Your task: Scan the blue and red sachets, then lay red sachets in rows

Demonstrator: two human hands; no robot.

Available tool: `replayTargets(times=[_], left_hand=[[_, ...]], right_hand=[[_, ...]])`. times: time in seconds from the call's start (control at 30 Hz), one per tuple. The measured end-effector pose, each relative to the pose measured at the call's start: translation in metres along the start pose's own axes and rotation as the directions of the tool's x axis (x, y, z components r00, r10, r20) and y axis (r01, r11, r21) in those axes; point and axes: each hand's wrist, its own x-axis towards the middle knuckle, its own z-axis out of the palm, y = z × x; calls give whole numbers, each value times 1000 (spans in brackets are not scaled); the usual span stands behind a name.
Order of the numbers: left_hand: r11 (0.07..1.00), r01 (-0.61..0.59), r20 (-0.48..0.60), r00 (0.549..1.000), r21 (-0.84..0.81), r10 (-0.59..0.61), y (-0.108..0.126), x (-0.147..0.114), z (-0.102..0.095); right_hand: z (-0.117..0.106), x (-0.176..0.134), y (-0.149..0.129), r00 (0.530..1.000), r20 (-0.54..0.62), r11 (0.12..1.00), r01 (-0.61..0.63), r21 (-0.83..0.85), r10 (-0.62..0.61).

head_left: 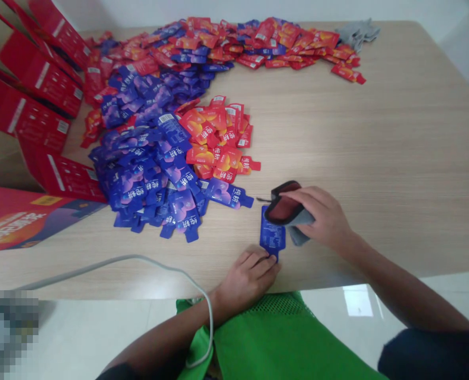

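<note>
Hands [251, 274] at blue packet [272, 236] (flat)

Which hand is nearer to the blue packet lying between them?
The left hand: it touches the near end of the blue packet. The right hand is off to the packet's upper right, holding a dark-rimmed pouch.

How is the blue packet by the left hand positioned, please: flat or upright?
The packet lies flat: its printed side faces up, left hand touching its narrow end.
</note>
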Motion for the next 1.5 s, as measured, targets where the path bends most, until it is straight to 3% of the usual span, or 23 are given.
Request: replayTargets(times=[0.13, 0.23, 0.4, 0.5, 0.57, 0.73, 0.93, 1.13, 1.37, 1.5], left_hand=[[999, 40, 69, 997, -4, -40, 2, -1, -2], [999, 36, 84, 996, -7, -35, 2, 0, -2], [999, 13, 37, 999, -29, -12, 0, 4, -4], [999, 24, 77, 997, -34, -22, 2, 5, -11], [998, 56, 119, 992, -36, -52, 5, 8, -17], [968, 248, 64, 966, 26, -249, 9, 29, -25], [893, 390, 57, 910, 224, -411, 2, 55, 2], [874, 429, 15, 896, 227, -443, -2, 63, 20], [843, 518, 172, 826, 145, -537, 6, 85, -7], [858, 514, 164, 846, 3, -507, 3, 79, -21]], right_hand=[[22, -39, -29, 962, 235, 987, 123, 99, -143], [44, -44, -26, 952, 278, 988, 99, 117, -129], [54, -2, 14, 981, 187, 999, 47, -1, -46], [46, 25, 41, 988, 151, 993, -14, -117, 32], [38, 32, 55, 996, 51, 984, -69, -164, 78], [26, 15, 78, 964, -203, 975, -197, -99, 174], [35, -6, 95, 894, -358, 959, -282, 24, 271], [38, -1, 98, 838, -400, 928, -339, 152, 372], [37, 1, 96, 785, -406, 883, -395, 253, 468], [37, 2, 97, 792, -400, 887, -391, 247, 461]])
